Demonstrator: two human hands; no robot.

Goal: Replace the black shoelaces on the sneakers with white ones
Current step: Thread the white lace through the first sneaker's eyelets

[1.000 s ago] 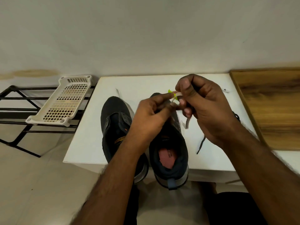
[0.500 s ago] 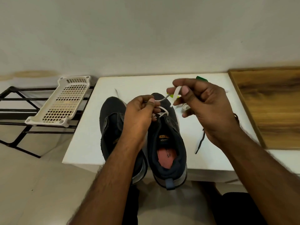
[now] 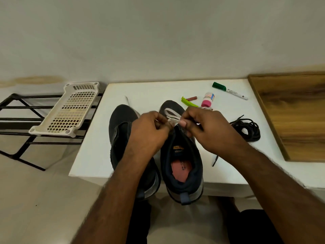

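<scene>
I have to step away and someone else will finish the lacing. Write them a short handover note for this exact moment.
Left hand and right hand both pinch the white lace over the right sneaker.
Done: white lace runs through that sneaker's front eyelets; black laces lie bundled on the table to the right.
Left: lace the remaining eyelets. The left sneaker is largely hidden by the arm, so check its lacing.

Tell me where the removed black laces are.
The black laces lie coiled on the white table, right of the right hand, near the wooden board.
</scene>
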